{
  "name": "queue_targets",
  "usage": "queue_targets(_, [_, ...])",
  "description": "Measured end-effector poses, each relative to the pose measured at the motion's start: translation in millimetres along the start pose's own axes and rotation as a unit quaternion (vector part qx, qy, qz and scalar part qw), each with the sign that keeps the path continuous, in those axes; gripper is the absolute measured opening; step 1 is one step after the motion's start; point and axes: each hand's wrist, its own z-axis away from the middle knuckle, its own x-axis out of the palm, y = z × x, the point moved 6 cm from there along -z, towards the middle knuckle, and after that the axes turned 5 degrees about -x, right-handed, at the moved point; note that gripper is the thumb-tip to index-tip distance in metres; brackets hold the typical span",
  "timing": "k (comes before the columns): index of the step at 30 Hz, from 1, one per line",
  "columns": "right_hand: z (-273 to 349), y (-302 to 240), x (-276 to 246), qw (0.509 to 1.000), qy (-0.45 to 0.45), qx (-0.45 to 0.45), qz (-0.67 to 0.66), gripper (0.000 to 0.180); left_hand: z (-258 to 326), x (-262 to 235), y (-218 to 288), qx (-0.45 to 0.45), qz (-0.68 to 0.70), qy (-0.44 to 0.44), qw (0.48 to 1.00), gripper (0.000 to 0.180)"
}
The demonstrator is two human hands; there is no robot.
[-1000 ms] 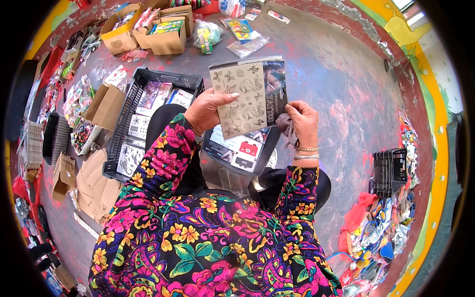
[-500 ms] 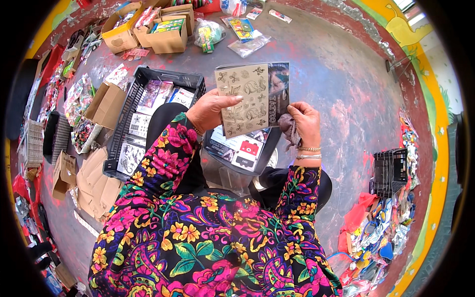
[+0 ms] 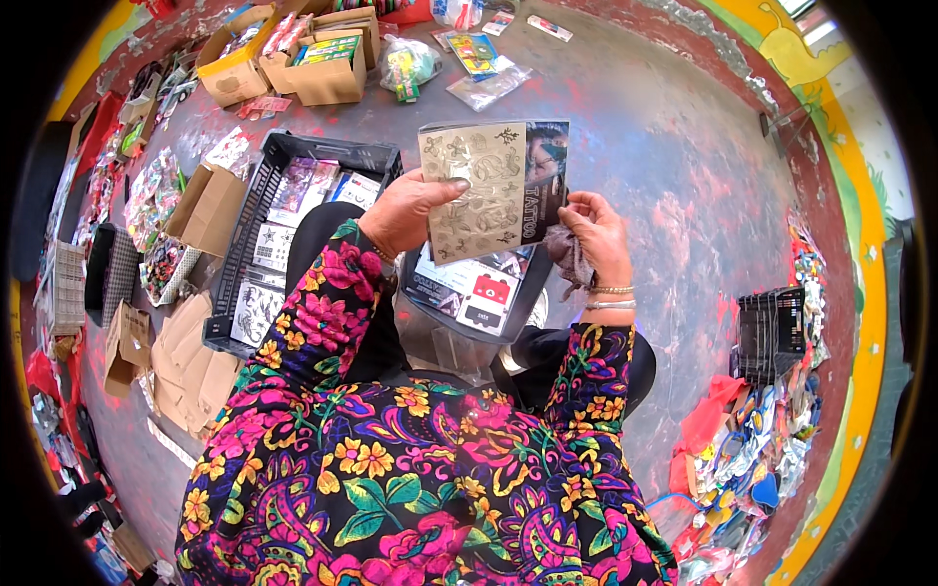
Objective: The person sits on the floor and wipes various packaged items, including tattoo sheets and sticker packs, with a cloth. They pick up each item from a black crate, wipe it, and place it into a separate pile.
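Observation:
A temporary tattoo sheet [image 3: 479,210] with a beige panel of small drawings and a dark printed strip is held up before me. My left hand [image 3: 410,210] grips its left edge, thumb on the front. At its lower right edge, my right hand [image 3: 598,239] pinches the sheet between thumb and fingers. A crumpled greyish-purple cloth [image 3: 567,256] hangs from that same hand. Below the sheet is a dark bin [image 3: 449,327] between my legs, with dark printed sheets and a white card with a red bear [image 3: 489,296] in it.
Left of my knee stands a black plastic crate [image 3: 230,264] of printed sheets. Cardboard boxes [image 3: 327,83] and plastic-wrapped packs [image 3: 489,86] lie on the far floor. Flattened cardboard [image 3: 191,361] is at the left. A black basket [image 3: 770,335] and a heap of mixed goods [image 3: 752,469] line the right wall.
The sheet has shifted slightly left and its surface now catches glare. My left thumb lies a little higher, and my right fingers have shifted slightly at the edge.

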Motion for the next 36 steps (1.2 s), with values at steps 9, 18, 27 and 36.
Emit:
queue_targets(9, [15, -16, 24, 0.956, -0.107, 0.120, -0.245, 0.015, 4, -2, 3, -0.016, -0.144, -0.036, 0.989, 0.038])
queue_targets(18, [1, -8, -1, 0.905, 0.131, 0.055, -0.402, 0.014, -5, -1, 19, 0.215, -0.178, 0.083, 0.957, 0.025])
queue_targets(27, [-8, -13, 62, 0.857, 0.132, 0.063, -0.493, 0.016, -33, 24, -62, -0.048, -0.144, 0.006, 0.988, 0.060])
queue_targets(36, [-16, 13, 35, 0.931, 0.209, 0.064, -0.293, 0.018, -8, 7, -17, -0.072, -0.079, -0.039, 0.994, 0.013])
